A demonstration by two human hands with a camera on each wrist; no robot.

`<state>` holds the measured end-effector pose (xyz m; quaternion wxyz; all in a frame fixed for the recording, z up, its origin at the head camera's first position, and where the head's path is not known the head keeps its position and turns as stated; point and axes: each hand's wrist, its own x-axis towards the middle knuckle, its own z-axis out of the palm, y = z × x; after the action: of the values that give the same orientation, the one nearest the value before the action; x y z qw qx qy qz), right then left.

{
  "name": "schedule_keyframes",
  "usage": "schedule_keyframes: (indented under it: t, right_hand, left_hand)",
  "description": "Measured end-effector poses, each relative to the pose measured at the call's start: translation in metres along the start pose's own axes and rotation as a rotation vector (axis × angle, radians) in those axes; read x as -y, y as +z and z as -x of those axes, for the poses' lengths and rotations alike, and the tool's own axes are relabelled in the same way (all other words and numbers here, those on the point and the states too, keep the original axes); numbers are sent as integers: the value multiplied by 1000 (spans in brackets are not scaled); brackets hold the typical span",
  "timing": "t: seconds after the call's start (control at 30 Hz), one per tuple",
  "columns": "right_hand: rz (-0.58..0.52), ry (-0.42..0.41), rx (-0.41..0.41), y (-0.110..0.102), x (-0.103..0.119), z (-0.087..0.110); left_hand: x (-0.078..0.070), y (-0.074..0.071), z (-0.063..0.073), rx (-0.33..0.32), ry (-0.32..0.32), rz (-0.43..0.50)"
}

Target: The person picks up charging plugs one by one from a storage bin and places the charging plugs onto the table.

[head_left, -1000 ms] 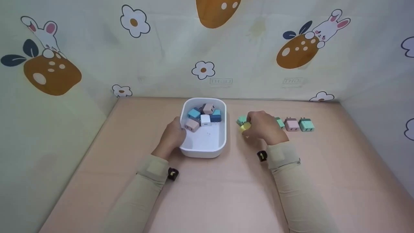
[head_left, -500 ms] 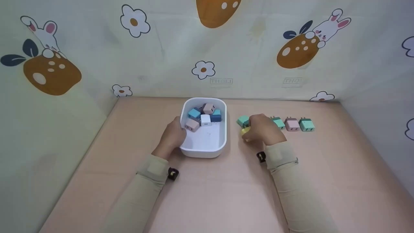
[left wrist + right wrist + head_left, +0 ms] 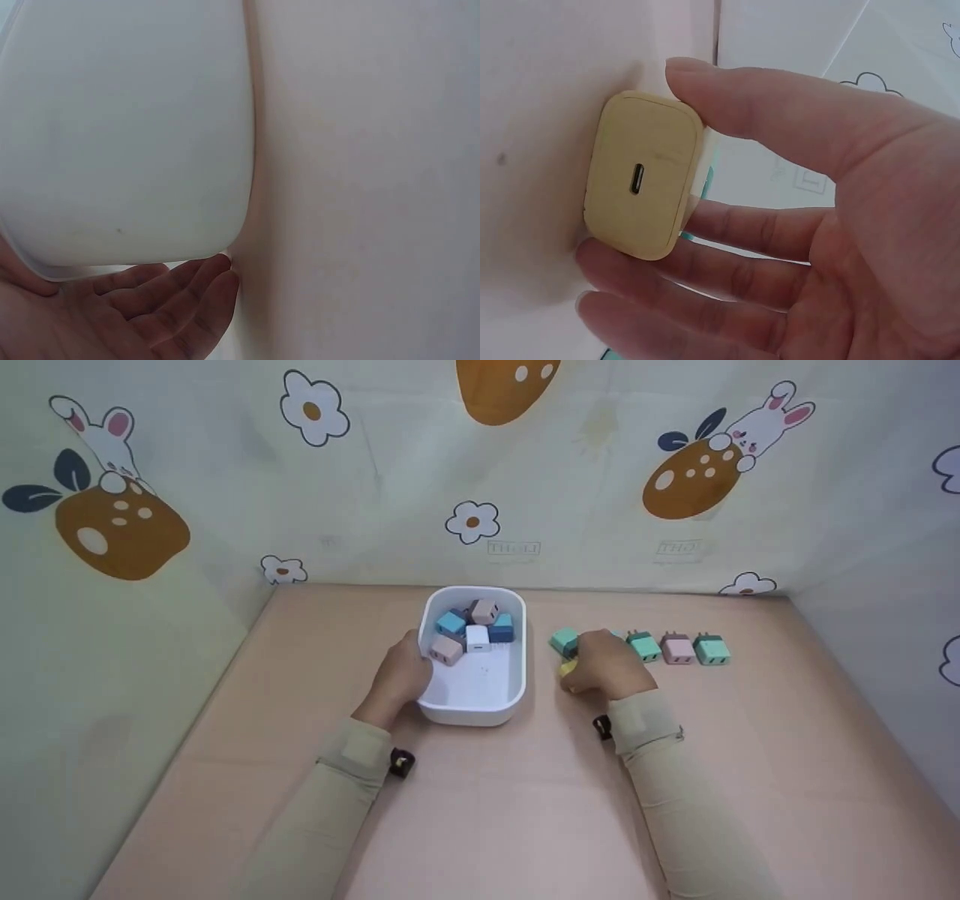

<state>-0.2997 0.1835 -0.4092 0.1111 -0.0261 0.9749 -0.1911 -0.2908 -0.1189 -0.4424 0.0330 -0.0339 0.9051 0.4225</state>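
Note:
A white plastic bin [image 3: 472,718] stands on the table, with several charger plugs in its far half: blue, pink and white. My left hand [image 3: 402,670] holds its left wall, thumb at the rim and fingers along the outside, seen in the left wrist view. To the right of the bin, my right hand [image 3: 609,664] pinches a yellow charger plug [image 3: 641,176] between thumb and fingers, low by the tabletop. Its oval port faces the right wrist camera. A green charger plug [image 3: 564,642] lies just beyond those fingers.
Right of my right hand, a row holds a green charger plug [image 3: 643,646], a pink charger plug [image 3: 678,649] and another green charger plug [image 3: 712,649], prongs pointing away. Part of the row is hidden by the hand. A patterned cloth wall [image 3: 390,510] rises behind the table [image 3: 480,810].
My right hand has drawn slightly nearer to me with the yellow charger plug, showing more of the green ones around it. The left hand and bin stay in place.

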Motion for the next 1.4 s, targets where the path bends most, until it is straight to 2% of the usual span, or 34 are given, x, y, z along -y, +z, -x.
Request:
schedule_keyframes:
  t: [0.3,0.53,1.0,1.23,1.4]
  right_hand:
    - [-3,10,5,0,1,2]
    - [16,34,17,-1,2,3]
    - [-30,55,19,-2,4,5]
    - [-58,51,22,-2,3,4]
    - [-77,41,23,-2,2,3]
  left_hand:
    - [1,-1,-1,10,-4,-19]
    - [2,-1,0,-2,29,-21]
    - [0,-2,-1,3,7,-37]
    - [0,-1,-1,11,-15,-16]
    - [0,-1,0,1,6,-7]
